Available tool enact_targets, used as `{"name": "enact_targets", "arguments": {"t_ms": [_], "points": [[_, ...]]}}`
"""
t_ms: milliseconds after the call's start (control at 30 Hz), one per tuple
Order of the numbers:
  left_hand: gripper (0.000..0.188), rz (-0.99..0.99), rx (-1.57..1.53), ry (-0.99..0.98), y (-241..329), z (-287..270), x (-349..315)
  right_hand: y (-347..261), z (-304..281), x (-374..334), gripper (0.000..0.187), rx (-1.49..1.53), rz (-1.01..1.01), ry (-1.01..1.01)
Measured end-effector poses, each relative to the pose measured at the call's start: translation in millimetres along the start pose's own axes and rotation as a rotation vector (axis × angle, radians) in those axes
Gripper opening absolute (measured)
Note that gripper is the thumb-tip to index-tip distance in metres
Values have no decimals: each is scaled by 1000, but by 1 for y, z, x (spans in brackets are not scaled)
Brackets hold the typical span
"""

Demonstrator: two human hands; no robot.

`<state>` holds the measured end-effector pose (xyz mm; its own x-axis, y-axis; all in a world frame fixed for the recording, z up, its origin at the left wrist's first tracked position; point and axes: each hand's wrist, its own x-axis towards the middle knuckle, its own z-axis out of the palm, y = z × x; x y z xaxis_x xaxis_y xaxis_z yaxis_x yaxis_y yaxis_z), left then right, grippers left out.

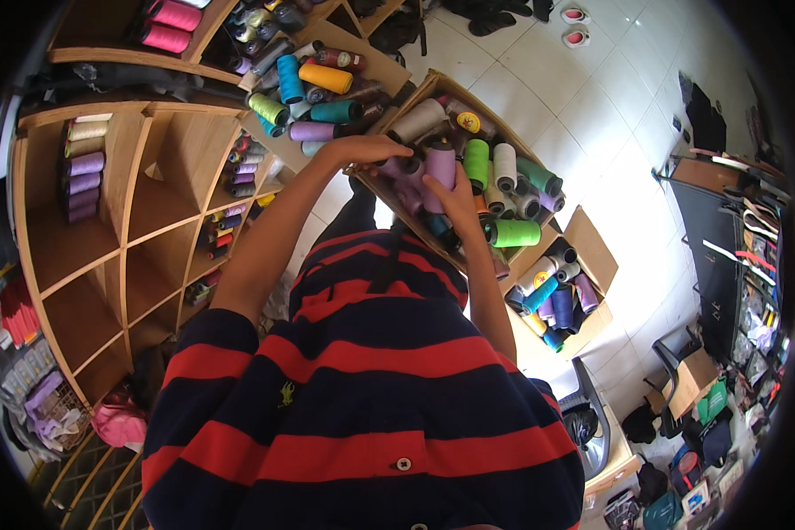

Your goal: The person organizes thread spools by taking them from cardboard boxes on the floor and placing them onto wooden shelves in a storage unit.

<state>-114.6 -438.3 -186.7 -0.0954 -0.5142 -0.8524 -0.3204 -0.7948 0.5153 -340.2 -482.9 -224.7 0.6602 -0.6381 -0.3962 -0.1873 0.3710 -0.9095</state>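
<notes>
An open cardboard box point(433, 79) full of thread spools stands in front of me. My right hand point(457, 201) has its fingers closed round an upright light-purple thread spool point(441, 166) over the box. My left hand point(373, 150) reaches across the box's left edge, its fingers bent over another purple thread spool point(405, 166); its thumb is hidden. More purple spools lie below both hands. Right of them are a bright green spool point(476, 164), a white spool point(504, 166) and a lime green spool point(514, 233) lying on its side.
A second open box point(596, 256) of spools stands to the right. Loose spools, including an orange one point(325, 78), are piled at the upper left. Wooden cubby shelves point(124, 252) with spools line the left side. A chair point(592, 415) stands at the lower right on the tiled floor point(539, 79).
</notes>
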Motion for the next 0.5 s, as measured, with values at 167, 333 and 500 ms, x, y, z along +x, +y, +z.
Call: {"name": "enact_targets", "arguments": {"t_ms": [167, 333, 500], "points": [[64, 290, -140, 15, -24, 9, 17, 8, 2, 10, 46, -25, -80, 165], [56, 417, -286, 309, -35, 36, 20, 1, 4, 8, 48, 69, -70, 189], [47, 446, -19, 674, -22, 49, 23, -12, 1, 6, 48, 145, -33, 157]]}}
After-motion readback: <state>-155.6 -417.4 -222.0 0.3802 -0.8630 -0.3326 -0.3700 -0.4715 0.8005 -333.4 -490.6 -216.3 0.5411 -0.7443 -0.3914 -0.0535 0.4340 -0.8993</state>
